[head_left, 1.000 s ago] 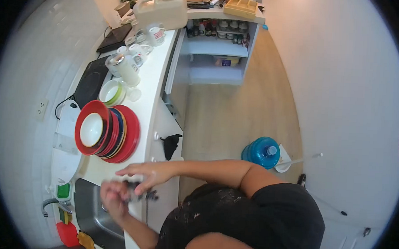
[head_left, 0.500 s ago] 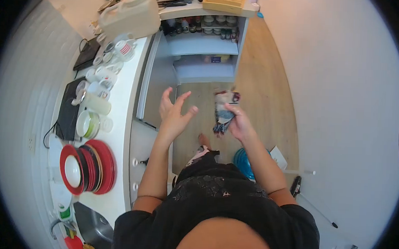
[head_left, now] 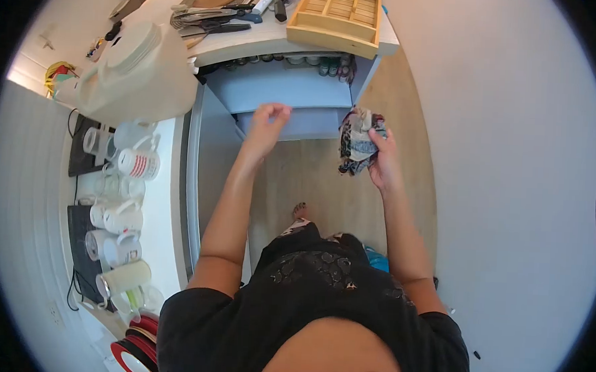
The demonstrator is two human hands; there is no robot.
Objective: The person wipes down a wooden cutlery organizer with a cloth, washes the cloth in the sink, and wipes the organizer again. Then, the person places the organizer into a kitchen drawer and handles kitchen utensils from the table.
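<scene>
One bunched cloth [head_left: 358,143] sits pinched in my right hand [head_left: 385,164] — a firm grip should stop it slipping — my left hand [head_left: 266,133] curls half-open, empty.

Room lies open between left hand [head_left: 264,130] and cloth [head_left: 360,143]; farther forward, the countertop [head_left: 268,34] obstructs.

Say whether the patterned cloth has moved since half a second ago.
Yes: the patterned cloth has moved forward, closer to the open shelf unit.

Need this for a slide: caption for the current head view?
Right hand holds a bunched patterned cloth, left hand apart from it, before open shelves, beside a counter with mugs.
</scene>
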